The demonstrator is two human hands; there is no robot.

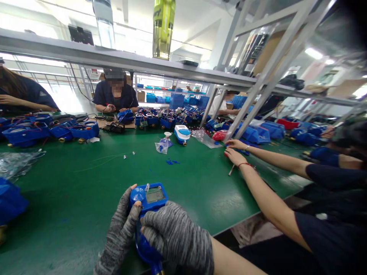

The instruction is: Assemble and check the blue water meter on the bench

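Note:
A blue water meter [155, 194] with a small grey display and brass at its lower end is tilted up in front of me at the near edge of the table. My left hand [122, 223], in a grey fingerless glove, grips its left side with fingertips and thumb. My right hand [177, 233], gloved alike, is curled against the meter's right side, just below the display. Its fingertips press on the blue body; whether they also pinch something small is hidden. A small clear piece [147, 187] sits at the display's left edge.
On the green table [195, 183] lie blue scraps [172, 162], a plastic bag [162, 147] and a white-topped meter [182, 134]. Blue meter bodies [27, 131] line the back. At right, a co-worker's hands [235, 152] reach over the table. A shelf [129, 57] carries bottles overhead.

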